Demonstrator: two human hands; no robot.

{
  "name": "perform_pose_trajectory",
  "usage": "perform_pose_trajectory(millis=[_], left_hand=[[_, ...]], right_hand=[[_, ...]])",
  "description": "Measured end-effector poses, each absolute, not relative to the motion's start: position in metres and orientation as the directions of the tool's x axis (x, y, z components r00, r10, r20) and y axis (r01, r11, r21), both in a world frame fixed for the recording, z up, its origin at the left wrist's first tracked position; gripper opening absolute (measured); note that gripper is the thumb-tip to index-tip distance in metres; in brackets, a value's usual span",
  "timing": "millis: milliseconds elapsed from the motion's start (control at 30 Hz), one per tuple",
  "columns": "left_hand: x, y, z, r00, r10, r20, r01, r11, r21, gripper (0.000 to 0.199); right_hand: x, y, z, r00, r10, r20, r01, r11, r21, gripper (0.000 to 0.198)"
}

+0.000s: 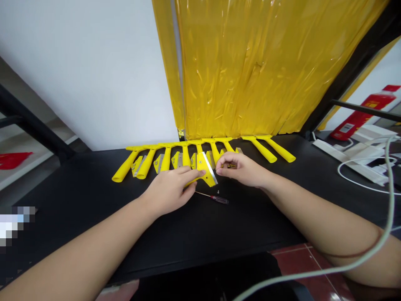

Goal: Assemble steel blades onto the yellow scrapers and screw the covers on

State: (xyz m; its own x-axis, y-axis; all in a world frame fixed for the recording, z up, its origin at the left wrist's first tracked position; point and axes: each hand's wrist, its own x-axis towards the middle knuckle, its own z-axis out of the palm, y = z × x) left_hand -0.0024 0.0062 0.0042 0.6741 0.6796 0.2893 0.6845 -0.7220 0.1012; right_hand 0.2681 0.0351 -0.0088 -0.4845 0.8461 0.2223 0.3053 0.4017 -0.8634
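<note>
My left hand (171,188) is closed round a yellow scraper (207,171), whose wide head bears a bright metal strip along its edge. The thumb and forefinger of my right hand (241,169) are pinched together just right of that edge; what they hold, if anything, I cannot make out. On the black table (188,242) below the scraper lies a screwdriver (219,199) with a dark red, see-through handle. A tiny metal piece, possibly a screw (218,192), sits beside it. Behind my hands, several yellow scraper handles (147,161) lie in a row, with small yellow-and-metal plates (177,160) between them.
A white panel (94,75) and a yellow plastic curtain (250,71) rise behind the table. At right are a red bottle (360,115), white power strips (351,161) and a pale cable (390,188) that loops over my right forearm. Black posts (34,121) flank the table.
</note>
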Motion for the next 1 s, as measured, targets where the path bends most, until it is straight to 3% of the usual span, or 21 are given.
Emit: perform_pose_trajectory(millis=[100,300,467,1000], left_hand=[[-0.001,0.005,0.003,0.679,0.678,0.282,0.681,-0.725,0.101,0.038],[0.001,0.002,0.003,0.699,0.653,0.291,0.667,-0.743,0.064,0.036],[0.003,-0.001,0.001,0.705,0.642,0.302,0.664,-0.747,0.036,0.037],[0.001,-0.004,0.003,0.723,0.578,0.378,0.611,-0.790,0.040,0.040]], right_hand=[[0.263,0.032,-0.012,-0.576,0.788,0.217,0.164,0.372,-0.914,0.011],[0.248,0.025,-0.025,-0.573,0.810,0.125,0.079,0.207,-0.975,0.019],[0.245,0.025,-0.028,-0.512,0.839,0.184,-0.076,0.169,-0.983,0.046],[0.251,0.027,-0.018,-0.496,0.868,0.033,-0.013,0.031,-0.999,0.034]])
